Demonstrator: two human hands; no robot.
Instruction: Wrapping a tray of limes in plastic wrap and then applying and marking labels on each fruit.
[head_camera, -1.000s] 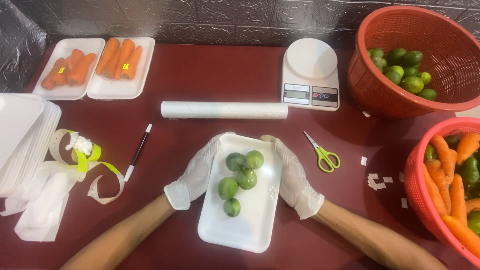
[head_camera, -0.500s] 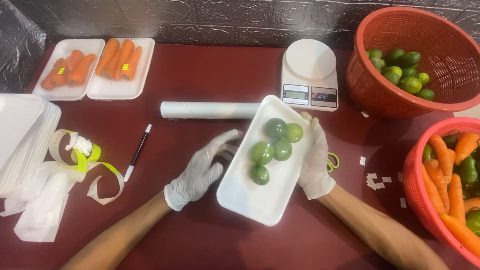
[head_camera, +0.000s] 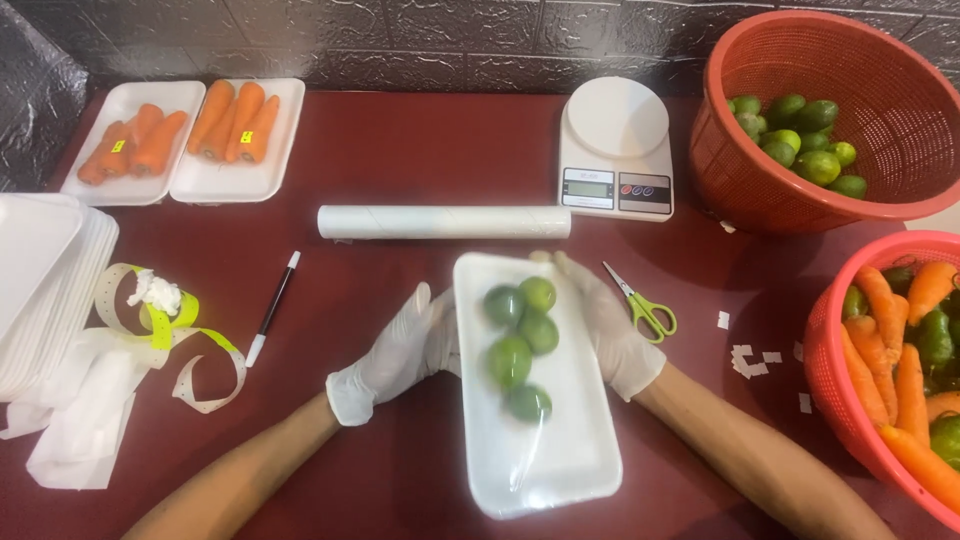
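Currently: wrapped lime tray held at both long edges — risks noted

Obs. White foam tray (head_camera: 560, 440) lies lengthwise in front of the person on the dark red table (head_camera: 400, 150). Five green limes (head_camera: 520, 335) sit in its far half, bunched and touching; the near half is bare. Glossy film appears to cover the tray, with wrinkles visible near the front edge.

Hands. Left hand (head_camera: 400, 350), gloved, fingers curled against the tray's left edge, grasping it. Right hand (head_camera: 610, 330), gloved, fingers extended along the right edge and partly hidden behind it; contact is clear, but I cannot tell whether they grip or only press.

Nearby. Film roll (head_camera: 445, 221) lies just beyond the tray. Scissors (head_camera: 645, 305) lie just beside the right hand. Kitchen scale (head_camera: 615, 150) is farther back.

Risks (judgement).
- Load is uneven: limes are all at one end. Any tilt likely rolls them toward the bare end and strains the film.
- Foam is soft: a hard squeeze at the edges could bend or crack it.
- Loose film at the front may peel open.
- Right wrist could knock the scissors.
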